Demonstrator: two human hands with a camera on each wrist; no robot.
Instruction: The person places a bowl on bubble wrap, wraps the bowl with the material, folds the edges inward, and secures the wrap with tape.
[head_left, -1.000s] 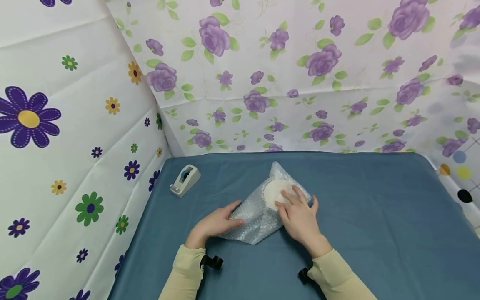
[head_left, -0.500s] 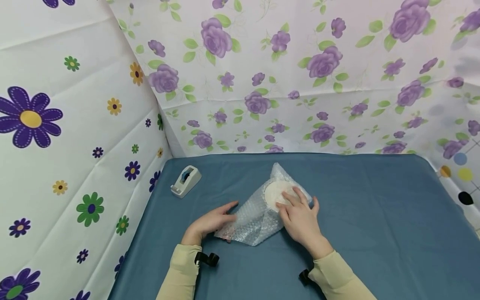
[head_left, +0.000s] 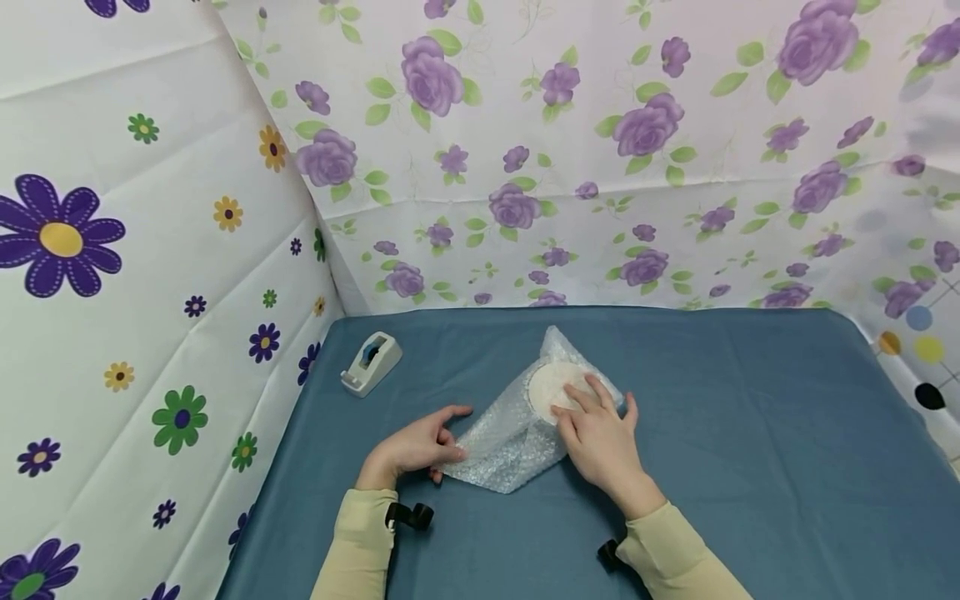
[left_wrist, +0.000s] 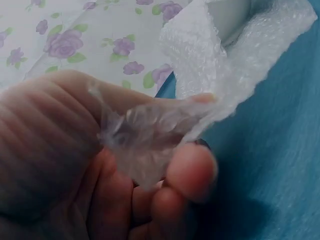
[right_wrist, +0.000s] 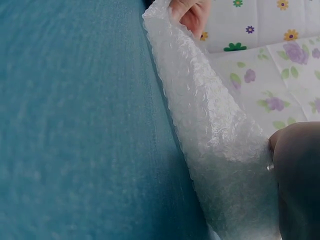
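Observation:
A sheet of clear bubble wrap (head_left: 498, 454) lies folded partly around a round white object (head_left: 551, 385) near the middle of the table. The object's flat round face shows in the head view, and part of its smooth side (left_wrist: 230, 17) appears in the left wrist view; its kind is unclear. At the wrap's left corner, my left hand (head_left: 415, 446) pinches the film between thumb and fingers. Spread fingers of my right hand (head_left: 603, 433) rest on the round object and the wrap at its right side. In the right wrist view, only a dark blurred part of that hand shows.
A white tape dispenser (head_left: 372, 363) stands at the back left of the table. Blue cloth (head_left: 750, 433) covers the tabletop. Flowered sheets (head_left: 517, 150) hang behind and at the left. Each wrist wears a black camera band (head_left: 411, 516).
My left hand has slid a little left and down along the wrap to its corner, and its fingers have curled onto the film. My right hand stays on the white object.

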